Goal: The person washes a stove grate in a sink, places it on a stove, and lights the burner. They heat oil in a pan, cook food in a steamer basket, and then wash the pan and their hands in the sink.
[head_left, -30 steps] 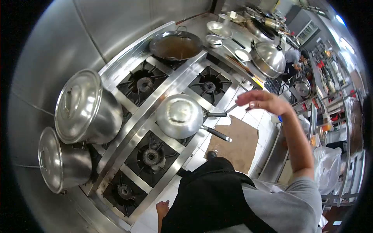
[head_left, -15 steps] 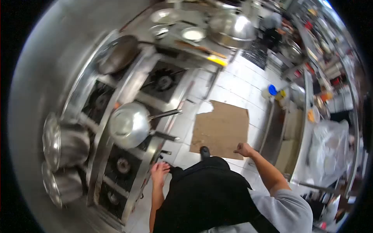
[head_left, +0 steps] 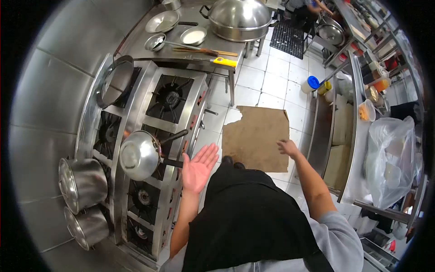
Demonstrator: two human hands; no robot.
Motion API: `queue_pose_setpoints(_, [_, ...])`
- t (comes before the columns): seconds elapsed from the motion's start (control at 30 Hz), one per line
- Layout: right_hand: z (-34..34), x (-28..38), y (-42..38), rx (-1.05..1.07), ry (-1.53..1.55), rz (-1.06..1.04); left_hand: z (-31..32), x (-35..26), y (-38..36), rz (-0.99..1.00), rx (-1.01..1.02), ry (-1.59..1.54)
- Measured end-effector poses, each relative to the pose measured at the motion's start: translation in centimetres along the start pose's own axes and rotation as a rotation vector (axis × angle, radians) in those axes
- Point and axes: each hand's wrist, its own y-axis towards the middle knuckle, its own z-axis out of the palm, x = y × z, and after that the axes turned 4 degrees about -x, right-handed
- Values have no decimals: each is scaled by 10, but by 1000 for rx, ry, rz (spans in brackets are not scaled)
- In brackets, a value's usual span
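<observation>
A commercial kitchen lined in stainless steel, with a white tiled floor (head_left: 272, 86) running between a long gas range (head_left: 149, 149) on one side and a steel counter (head_left: 358, 149) on the other. A flattened sheet of cardboard (head_left: 258, 136) lies on the tiles in the aisle, one corner torn away. The left hand (head_left: 198, 167) is open, palm up and fingers spread, holding nothing; it hovers just off the front edge of the range, near the black handle of a pan (head_left: 139, 155) that sits under a domed metal lid on a front burner, though hand and handle do not touch. The right hand (head_left: 287, 147) hangs over the near right corner of the cardboard, fingers loosely curled, and nothing shows in it; whether it grips anything small cannot be told. At the back left end of the range stand two lidded stockpots (head_left: 84, 183), one beside the other against the wall. At the far end a wok (head_left: 115, 81) leans at the back edge. Beyond it a steel side table (head_left: 181, 50) carries bowls, a ladle and a yellow-handled tool (head_left: 219, 61) along its front edge, with a large domed pot (head_left: 238, 18) at its far corner. A blue-lidded tub (head_left: 311, 84) stands on the floor by the counter.
</observation>
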Motion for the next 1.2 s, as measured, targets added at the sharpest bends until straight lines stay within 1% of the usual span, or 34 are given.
queue_pose_setpoints(0.03, [18,19,-4,-25,-6,-21,8,3,10,-28,48,-68])
queue_pose_setpoints(0.1, [49,26,10,67,-121,-98,16,8,31,-62,40,-45])
queue_pose_setpoints(0.13, [49,29,6,50,-108,-87,18,11,42,-77,28,-31])
queue_pose_setpoints(0.17, [56,37,-3,94,-329,-216,19,16,54,-77,16,-26])
queue_pose_setpoints(0.2, [76,47,-11,168,-544,-360,15,19,66,-173,26,13])
queue_pose_setpoints(0.23, [84,45,-16,186,-526,-356,6,21,80,-266,32,49])
queue_pose_setpoints(0.27, [78,37,-23,198,-514,-343,-13,29,96,-304,20,190])
queue_pose_setpoints(0.3, [69,35,-37,158,-455,-301,-17,37,106,-309,-67,364])
queue_pose_setpoints(0.33, [60,29,-49,114,-400,-255,-23,45,115,-304,-93,357])
queue_pose_setpoints(0.4, [33,-18,-61,21,-177,-15,-34,58,130,-331,-209,647])
queue_pose_setpoints(0.43, [17,-41,-70,-31,-97,62,-36,60,134,-334,-233,646])
queue_pose_setpoints(0.47, [-3,-69,-82,-83,-16,140,-38,61,137,-299,-260,740])
queue_pose_setpoints(0.5, [-28,-124,-86,-137,11,209,-40,63,135,-265,-280,837])
queue_pose_setpoints(0.53, [-48,-176,-92,-197,39,269,-41,62,130,-266,-287,843])
queue_pose_setpoints(0.6, [-73,-214,-127,-280,139,387,-42,48,116,-32,-448,1197])
queue_pose_setpoints(0.67, [-82,-247,-152,-330,263,522,-62,31,90,519,-507,1377])
queue_pose_setpoints(0.73, [-85,-267,-164,-213,227,568,-83,-2,45,692,-765,1554])
queue_pose_setpoints(0.8, [-84,-271,-159,-72,95,575,-123,-24,3,721,-1076,1507])
queue_pose_setpoints(0.83, [-85,-286,-142,14,80,549,-137,-33,-14,737,-1098,1490])
queue_pose_setpoints(0.87, [-85,-284,-123,100,62,518,-149,-42,-27,532,-1252,1165])
queue_pose_setpoints(0.9, [-84,-278,-104,80,65,495,-162,-45,-33,330,-1352,823])
queue_pose_setpoints(0.93, [-74,-256,-86,57,70,472,-175,-44,-30,349,-1356,796])
queue_pose_setpoints(0.97, [-63,-233,-68,0,43,384,-189,-43,-26,316,-1270,612])
queue_pose_setpoints(1.0, [-58,-216,-41,64,33,304,-198,-43,-22,284,-1173,431])
queue_pose_setpoints(1.03, [-55,-197,-14,129,20,227,-199,-41,-13,274,-1057,415])
queue_pose_setpoints(1.07, [-45,-158,-1,92,-117,188,-198,-39,-5,288,-1057,381])
queue_pose_setpoints(1.1, [-27,-109,8,53,-253,143,-194,-39,6,291,-978,328])
queue_pose_setpoints(1.13, [-19,-76,29,56,-285,118,-192,-40,18,299,-897,275])
queue_pose_setpoints(1.17, [-11,-51,45,120,-277,62,-196,-39,28,359,-917,205])
queue_pose_setpoints(1.2, [-3,-29,57,187,-268,13,-200,-37,33,374,-925,172])
